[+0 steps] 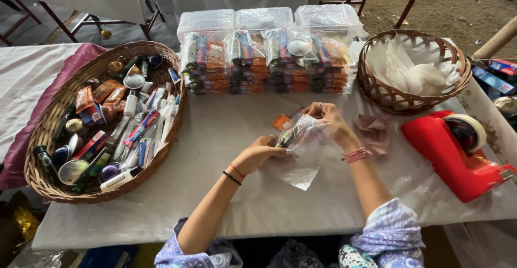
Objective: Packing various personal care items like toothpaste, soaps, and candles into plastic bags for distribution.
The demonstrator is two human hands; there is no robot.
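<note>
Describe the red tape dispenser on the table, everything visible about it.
The tape dispenser is a bulky, glossy red body that looks like plastic, lying at the table's right side beside the smaller wicker basket. A roll of pale tape sits in its upper end; a metal cutting edge shows at its lower right tip. It rests on the white table cover. Neither hand touches it.

Soft, even daylight fills the scene, shadows faint under the hands (293, 138) on the pale desk (215, 192), glare on plastic wrap at 12 o'clock, edges slightly bowed.
</note>
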